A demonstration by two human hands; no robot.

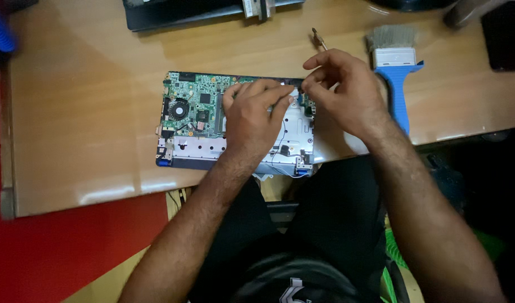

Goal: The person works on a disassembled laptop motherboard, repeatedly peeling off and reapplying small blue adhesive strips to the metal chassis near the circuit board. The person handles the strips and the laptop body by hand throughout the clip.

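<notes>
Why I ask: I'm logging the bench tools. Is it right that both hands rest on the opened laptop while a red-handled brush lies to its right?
Not quite. The brush has a blue handle, not red, as the head view shows. The rest holds: the left hand and right hand are on the opened laptop, with the brush to its right.

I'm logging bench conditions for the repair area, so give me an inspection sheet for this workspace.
Surface: glossy wooden table, front edge near the person's lap.
Job's things: opened laptop base, green board and fan exposed, metal plate on its right half.
Clutter: blue-handled brush; screwdriver; dark laptop part at far edge.
Grippers: left hand rests flat on the base; right hand pinches at its top right edge, what it pinches unclear.
Cables: thin wires at base's lower right.
Surroundings: red floor.
</notes>
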